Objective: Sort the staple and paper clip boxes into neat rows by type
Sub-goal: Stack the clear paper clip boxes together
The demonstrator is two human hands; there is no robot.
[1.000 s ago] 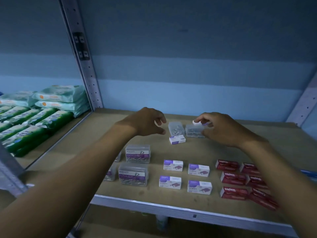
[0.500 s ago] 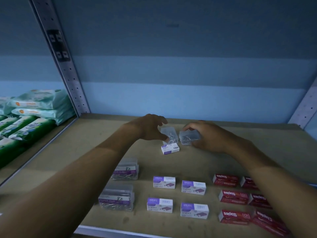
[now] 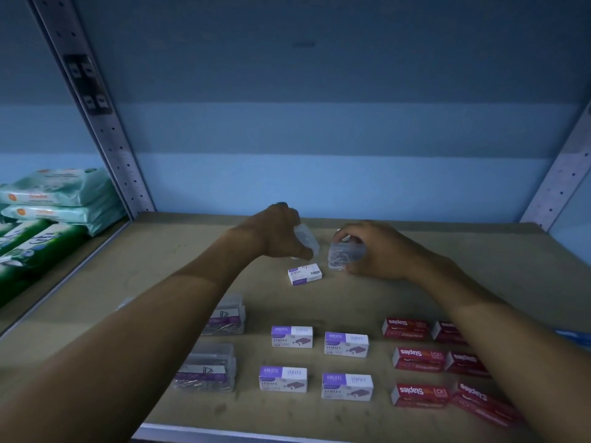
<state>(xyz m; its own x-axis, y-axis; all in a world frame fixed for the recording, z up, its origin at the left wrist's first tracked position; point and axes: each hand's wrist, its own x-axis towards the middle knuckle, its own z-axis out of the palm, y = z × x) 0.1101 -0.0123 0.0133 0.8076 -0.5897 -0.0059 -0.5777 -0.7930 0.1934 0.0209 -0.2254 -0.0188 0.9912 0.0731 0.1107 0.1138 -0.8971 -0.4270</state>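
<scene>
My left hand (image 3: 278, 233) grips a small clear paper clip box (image 3: 307, 239) tilted above the shelf near the back. My right hand (image 3: 372, 251) holds a second clear paper clip box (image 3: 343, 255) beside it. A lone white-and-purple staple box (image 3: 304, 274) lies just in front of both. Nearer me, white-and-purple staple boxes (image 3: 291, 336) sit in two rows of two. Red staple boxes (image 3: 405, 329) are grouped at the right, partly under my right forearm. Larger clear paper clip boxes (image 3: 204, 372) lie at the left, partly hidden by my left arm.
The wooden shelf board (image 3: 179, 251) ends in a white front edge (image 3: 192, 433). Perforated metal uprights (image 3: 96, 116) frame the bay at left and right. Green and teal wipe packs (image 3: 54, 199) are stacked on the neighbouring shelf to the left. A blue wall stands behind.
My left hand has closed on the left clear box and tipped it up off the shelf. My right hand has curled round the other clear box. The view dropped closer to the shelf.
</scene>
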